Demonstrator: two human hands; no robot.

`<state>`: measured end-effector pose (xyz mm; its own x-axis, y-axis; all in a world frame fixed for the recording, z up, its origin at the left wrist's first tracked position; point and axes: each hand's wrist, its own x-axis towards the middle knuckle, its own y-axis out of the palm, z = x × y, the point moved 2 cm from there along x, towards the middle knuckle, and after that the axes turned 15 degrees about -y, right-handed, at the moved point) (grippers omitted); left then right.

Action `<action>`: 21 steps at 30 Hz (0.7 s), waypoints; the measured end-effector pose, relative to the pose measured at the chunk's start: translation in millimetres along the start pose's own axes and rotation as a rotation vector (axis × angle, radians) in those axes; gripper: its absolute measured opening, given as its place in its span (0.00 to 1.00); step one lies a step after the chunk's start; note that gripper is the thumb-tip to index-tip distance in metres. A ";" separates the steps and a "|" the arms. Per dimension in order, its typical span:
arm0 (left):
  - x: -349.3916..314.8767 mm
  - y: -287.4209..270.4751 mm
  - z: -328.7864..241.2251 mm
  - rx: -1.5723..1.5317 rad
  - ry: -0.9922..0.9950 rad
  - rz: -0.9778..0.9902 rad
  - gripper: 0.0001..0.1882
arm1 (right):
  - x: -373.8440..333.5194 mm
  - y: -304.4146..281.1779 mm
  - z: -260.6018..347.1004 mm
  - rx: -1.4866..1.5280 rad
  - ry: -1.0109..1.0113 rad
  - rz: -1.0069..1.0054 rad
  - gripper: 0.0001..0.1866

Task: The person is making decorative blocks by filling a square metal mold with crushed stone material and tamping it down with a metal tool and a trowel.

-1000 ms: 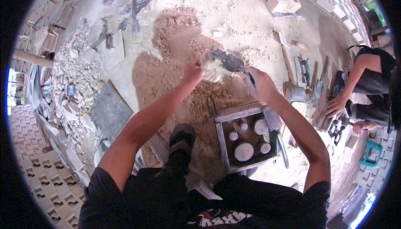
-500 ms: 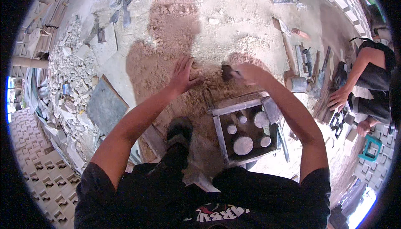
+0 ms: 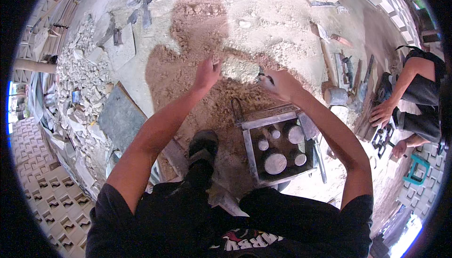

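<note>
The right hand (image 3: 281,84) is gripping a trowel (image 3: 260,76); its blade, bearing pale sandy mix (image 3: 240,69), is reaching toward the left hand (image 3: 207,73), whose fingers are curling, their hold impossible to tell; a framed box (image 3: 248,155) is sitting nearer the person.

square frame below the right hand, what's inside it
Inside the square frame are five round, pale-topped pieces of differing sizes, with a dark surface visible between them. Whatever lies directly beneath each piece is covered and can't be seen.
</note>
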<state>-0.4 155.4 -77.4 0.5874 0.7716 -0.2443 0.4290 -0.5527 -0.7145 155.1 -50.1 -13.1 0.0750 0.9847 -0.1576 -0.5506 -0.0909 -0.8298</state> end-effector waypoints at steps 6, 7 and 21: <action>17.9 24.1 20.9 -0.498 -0.198 0.141 0.26 | -5.0 -20.5 23.7 0.022 0.094 -0.226 0.15; 16.1 27.7 17.3 -0.771 -0.329 0.238 0.25 | -4.0 -26.7 34.5 0.029 0.121 -0.240 0.14; 14.2 66.9 22.0 -0.797 -0.726 0.519 0.25 | -7.3 -20.8 36.1 -0.084 0.125 -0.286 0.17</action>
<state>21.5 136.3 -143.2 0.4012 0.2546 -0.8799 0.7111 -0.6921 0.1239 136.0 -50.0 24.6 0.3214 0.9465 0.0280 -0.4223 0.1697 -0.8904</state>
